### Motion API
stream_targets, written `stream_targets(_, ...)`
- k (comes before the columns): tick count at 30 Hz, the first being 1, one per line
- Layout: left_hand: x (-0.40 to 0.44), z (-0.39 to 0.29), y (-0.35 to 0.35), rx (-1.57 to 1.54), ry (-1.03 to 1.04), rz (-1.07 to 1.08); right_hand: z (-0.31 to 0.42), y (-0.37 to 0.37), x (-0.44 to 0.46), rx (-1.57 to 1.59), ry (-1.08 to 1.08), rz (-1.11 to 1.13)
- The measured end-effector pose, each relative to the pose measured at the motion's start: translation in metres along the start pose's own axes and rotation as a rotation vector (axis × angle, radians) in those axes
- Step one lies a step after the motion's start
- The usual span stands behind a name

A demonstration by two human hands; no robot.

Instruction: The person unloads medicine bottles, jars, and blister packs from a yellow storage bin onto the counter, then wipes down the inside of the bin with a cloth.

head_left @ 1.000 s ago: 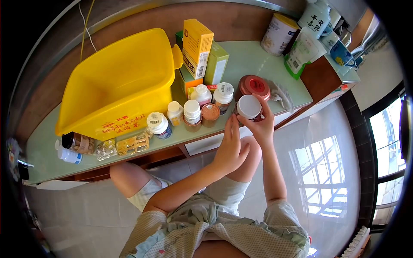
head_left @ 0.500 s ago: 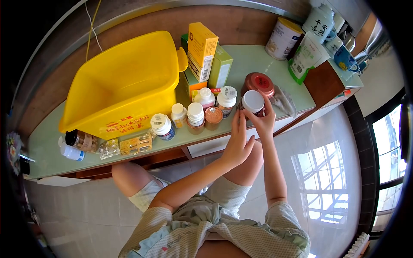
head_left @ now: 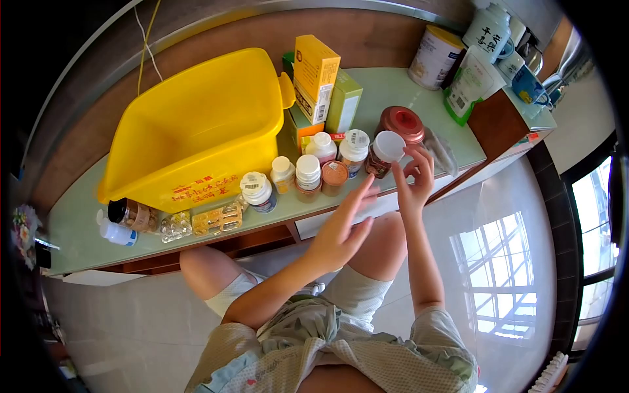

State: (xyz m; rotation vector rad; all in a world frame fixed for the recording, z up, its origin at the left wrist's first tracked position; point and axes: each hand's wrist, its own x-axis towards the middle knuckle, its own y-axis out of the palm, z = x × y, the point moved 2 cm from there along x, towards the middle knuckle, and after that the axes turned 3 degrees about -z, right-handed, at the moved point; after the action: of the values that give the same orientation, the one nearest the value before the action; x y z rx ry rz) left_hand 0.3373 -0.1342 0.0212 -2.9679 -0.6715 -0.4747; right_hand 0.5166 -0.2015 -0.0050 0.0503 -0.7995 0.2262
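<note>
A dark jar with a white lid (head_left: pixel 389 146) stands near the counter's front edge, beside a round red container (head_left: pixel 401 124). My right hand (head_left: pixel 416 180) is just right of the jar, fingers apart and holding nothing. Lower and to the left, my left hand (head_left: pixel 343 229) hangs in front of the counter, open and empty, its fingertips slightly blurred. A row of bottles runs left from the jar: a white-capped bottle (head_left: pixel 354 152), an orange-lidded jar (head_left: pixel 334 175), a stacked white bottle (head_left: pixel 308 171), a small bottle (head_left: pixel 282 173) and a white bottle (head_left: pixel 258 192).
A large yellow tub (head_left: pixel 196 157) stands on the left of the counter (head_left: pixel 386 85). Behind the bottles are upright boxes (head_left: pixel 316 75). Blister packs (head_left: pixel 218 219) and a brown jar (head_left: pixel 133 215) lie at the front left. A can (head_left: pixel 434 57), pouch (head_left: pixel 473 85) and grey cloth (head_left: pixel 440 150) are right.
Both hands have come off the white-lidded jar. My left hand has moved down and left, while my right hand has drawn slightly right and its fingers have opened. The jar remains on the counter.
</note>
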Motion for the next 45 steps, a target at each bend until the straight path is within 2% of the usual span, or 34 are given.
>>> stream_targets(3,-0.028,-0.038,-0.049,-0.032,-0.082,-0.042,0.032,0.01,0.006,0.119,-0.035,0.17)
stream_targets(5,-0.045,-0.057,-0.074,-0.002,0.015,-0.384,0.068,0.025,0.013,0.154,-0.079,0.304)
stream_targets(7,-0.065,-0.072,-0.105,0.127,0.121,-0.63,0.096,0.04,0.019,0.128,-0.127,0.465)
stream_targets(9,-0.087,-0.073,-0.138,0.238,0.239,-0.901,0.109,0.059,0.025,0.178,-0.02,0.582)
stream_targets(11,-0.107,-0.073,-0.169,0.535,0.473,-1.101,0.117,0.077,0.031,0.234,0.121,0.693)
stream_targets(15,-0.145,-0.09,-0.231,0.702,0.422,-1.25,0.116,0.103,0.054,0.105,0.196,0.863)
stream_targets(16,-0.152,-0.092,-0.248,0.709,0.363,-1.232,0.114,0.11,0.059,0.062,0.141,0.92)
stream_targets(19,-0.155,-0.104,-0.277,0.37,0.238,-1.043,0.123,0.124,0.064,-0.026,0.332,1.054)
stream_targets(20,-0.152,-0.107,-0.278,0.35,0.19,-1.053,0.12,0.129,0.063,-0.045,0.327,1.065)
stream_targets(24,-0.134,-0.102,-0.298,0.405,0.205,-1.007,0.115,0.144,0.065,-0.161,0.371,1.031)
stream_targets(27,-0.123,-0.097,-0.312,0.432,0.072,-0.975,0.13,0.146,0.062,-0.145,0.554,0.949)
stream_targets(30,-0.11,-0.097,-0.317,0.446,-0.029,-1.016,0.129,0.15,0.06,-0.012,0.684,0.992)
stream_targets(32,-0.104,-0.099,-0.315,0.34,-0.036,-1.05,0.127,0.153,0.054,0.038,0.719,0.886)
stream_targets(34,-0.097,-0.106,-0.304,0.132,0.03,-1.118,0.127,0.154,0.048,0.082,0.736,0.815)
stream_targets(40,-0.102,-0.101,-0.311,-0.043,0.132,-1.102,0.128,0.152,0.043,0.209,0.693,0.73)
stream_targets(45,-0.11,-0.098,-0.313,-0.2,0.36,-1.071,0.14,0.144,0.041,0.27,0.565,0.675)
